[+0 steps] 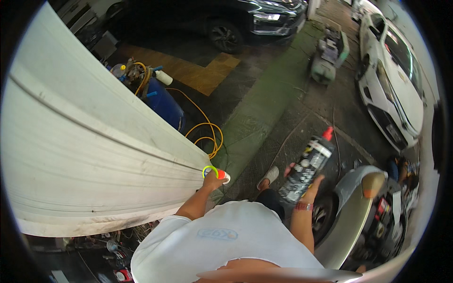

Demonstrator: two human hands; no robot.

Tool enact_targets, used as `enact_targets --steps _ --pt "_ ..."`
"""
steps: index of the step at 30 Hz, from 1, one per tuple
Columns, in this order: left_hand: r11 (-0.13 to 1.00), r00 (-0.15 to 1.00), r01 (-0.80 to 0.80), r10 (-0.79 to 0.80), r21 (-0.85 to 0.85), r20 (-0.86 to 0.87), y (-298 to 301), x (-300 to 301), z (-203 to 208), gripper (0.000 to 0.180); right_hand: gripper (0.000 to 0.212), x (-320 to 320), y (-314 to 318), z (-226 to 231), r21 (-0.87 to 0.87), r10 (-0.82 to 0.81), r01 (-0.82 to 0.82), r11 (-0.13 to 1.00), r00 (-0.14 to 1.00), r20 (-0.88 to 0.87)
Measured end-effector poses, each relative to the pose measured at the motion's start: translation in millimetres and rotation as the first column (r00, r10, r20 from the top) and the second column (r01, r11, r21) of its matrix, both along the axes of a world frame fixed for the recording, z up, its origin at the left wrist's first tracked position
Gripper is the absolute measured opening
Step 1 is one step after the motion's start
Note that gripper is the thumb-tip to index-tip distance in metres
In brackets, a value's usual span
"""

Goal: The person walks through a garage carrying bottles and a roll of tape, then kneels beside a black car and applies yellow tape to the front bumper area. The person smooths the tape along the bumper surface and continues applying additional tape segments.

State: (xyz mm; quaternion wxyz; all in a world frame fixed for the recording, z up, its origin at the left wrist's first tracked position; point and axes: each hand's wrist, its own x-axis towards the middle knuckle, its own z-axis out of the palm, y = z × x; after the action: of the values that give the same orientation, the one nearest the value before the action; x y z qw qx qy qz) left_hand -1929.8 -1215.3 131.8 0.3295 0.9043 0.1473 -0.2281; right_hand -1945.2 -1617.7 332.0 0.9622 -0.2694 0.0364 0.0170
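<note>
White raised hood panel (89, 141) fills the left side | black spray can (306, 169) with red cap, tilted, fingers of right hand (309, 188) wrapped around its lower body | left hand (212, 181) at hood's corner, fingers closed on small orange-and-white piece with yellow-green loop (214, 172)

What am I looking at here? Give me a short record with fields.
Place: garage floor with parked cars
Left hand: holds a small object with a green loop against the edge of a raised white car hood
Right hand: grips a black spray can with a red nozzle, tilted
Nearby: blue tank, coiled yellow hose, white car
</note>
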Motion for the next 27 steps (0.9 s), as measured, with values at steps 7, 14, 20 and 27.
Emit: enact_targets --steps 7,14,20,27 --pt "0.962 0.966 -0.182 0.213 0.203 -0.145 7.5 19.4 -68.3 0.096 0.081 203.8 -34.5 -51.4 0.059 0.123 -0.111 0.992 0.949 -0.292" --pt "0.713 0.727 -0.662 0.686 0.230 -0.032 -25.8 98.8 -45.4 0.082 0.098 437.2 -58.8 -4.2 0.008 0.183 -0.183 0.983 0.979 -0.085" --pt "0.684 0.670 -0.714 0.729 0.146 -0.140 -63.0 200.5 -47.5 0.077 0.114 594.0 -5.3 57.7 -0.038 0.369 -0.367 0.929 0.919 0.137" --pt "0.684 0.630 -0.715 0.721 0.145 -0.289 2.6 346.0 -98.6 0.072 0.084 740.1 101.3 -0.6 -0.316 0.611 -0.593 0.741 0.790 -0.050"
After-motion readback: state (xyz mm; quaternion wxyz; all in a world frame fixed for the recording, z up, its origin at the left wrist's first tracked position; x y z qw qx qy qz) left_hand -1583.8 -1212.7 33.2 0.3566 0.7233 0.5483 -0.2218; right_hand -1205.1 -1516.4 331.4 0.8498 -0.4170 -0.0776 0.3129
